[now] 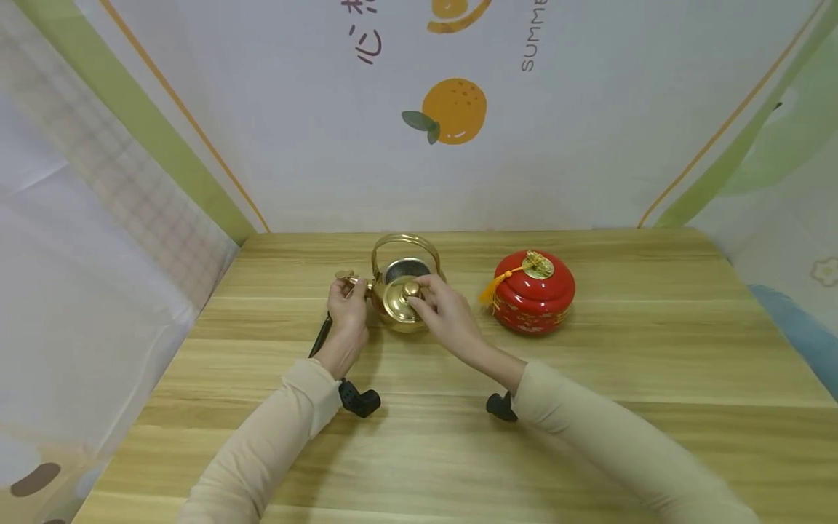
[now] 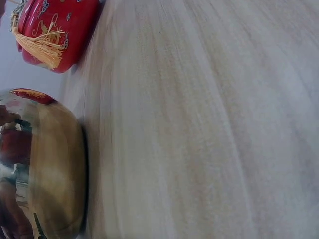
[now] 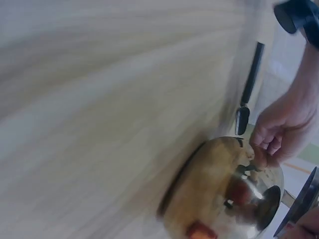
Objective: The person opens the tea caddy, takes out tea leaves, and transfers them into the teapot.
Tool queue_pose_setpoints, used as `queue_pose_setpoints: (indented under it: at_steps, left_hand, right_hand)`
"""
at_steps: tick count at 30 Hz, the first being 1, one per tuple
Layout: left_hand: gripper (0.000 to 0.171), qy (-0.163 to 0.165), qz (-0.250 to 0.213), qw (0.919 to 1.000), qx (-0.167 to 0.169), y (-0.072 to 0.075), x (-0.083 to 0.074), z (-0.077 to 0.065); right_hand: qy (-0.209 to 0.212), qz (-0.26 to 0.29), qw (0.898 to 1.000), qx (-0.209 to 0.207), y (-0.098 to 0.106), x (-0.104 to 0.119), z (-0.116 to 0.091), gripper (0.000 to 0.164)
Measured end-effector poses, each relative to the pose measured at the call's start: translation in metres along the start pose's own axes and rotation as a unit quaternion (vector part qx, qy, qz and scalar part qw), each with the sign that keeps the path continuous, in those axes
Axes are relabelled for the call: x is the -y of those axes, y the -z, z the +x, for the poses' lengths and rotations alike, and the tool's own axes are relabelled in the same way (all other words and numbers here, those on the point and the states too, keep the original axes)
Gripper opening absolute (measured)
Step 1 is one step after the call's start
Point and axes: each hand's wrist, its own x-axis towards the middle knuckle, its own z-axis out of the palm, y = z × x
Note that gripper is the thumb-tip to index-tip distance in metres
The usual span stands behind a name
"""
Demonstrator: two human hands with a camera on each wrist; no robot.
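A shiny gold teapot [image 1: 407,324] with an upright hoop handle [image 1: 407,239] stands on the table, its mouth showing a mesh strainer [image 1: 407,269] inside. My left hand [image 1: 348,309] pinches the spout [image 1: 353,279] on the pot's left side. With thumb and fingertips, my right hand [image 1: 445,309] holds the round gold lid [image 1: 396,300] by its knob. The lid is off the mouth, tilted in front of it. In the right wrist view, the left hand [image 3: 284,127] is at the pot's side and the lid's edge [image 3: 304,199] shows at the lower right.
A red lidded jar [image 1: 533,298] with a yellow tassel [image 1: 495,286] stands to the right of the teapot. Behind the left wrist lies a black-handled utensil [image 3: 252,74], left of the pot. A printed cloth [image 1: 524,167] hangs along the table's back edge.
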Motion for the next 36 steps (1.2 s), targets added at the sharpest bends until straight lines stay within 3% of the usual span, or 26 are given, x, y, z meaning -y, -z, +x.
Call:
queue_pose_setpoints:
  at_steps: [10, 18, 36]
  left_hand:
    - [0.033, -0.016, -0.009, 0.9998, -0.01, -0.001, 0.001, 0.002]
    - [0.035, -0.014, 0.002, 0.9997, -0.02, -0.001, 0.001, 0.002]
    - [0.033, -0.022, 0.0, 0.9996, -0.017, -0.001, 0.001, 0.0]
  right_hand:
    - [0.05, -0.037, 0.993, 0.097, 0.024, -0.021, -0.036, 0.023]
    - [0.031, -0.088, 0.982, 0.166, 0.022, -0.033, -0.048, 0.021]
    - [0.037, -0.078, 0.976, 0.2, 0.017, -0.045, -0.054, 0.017]
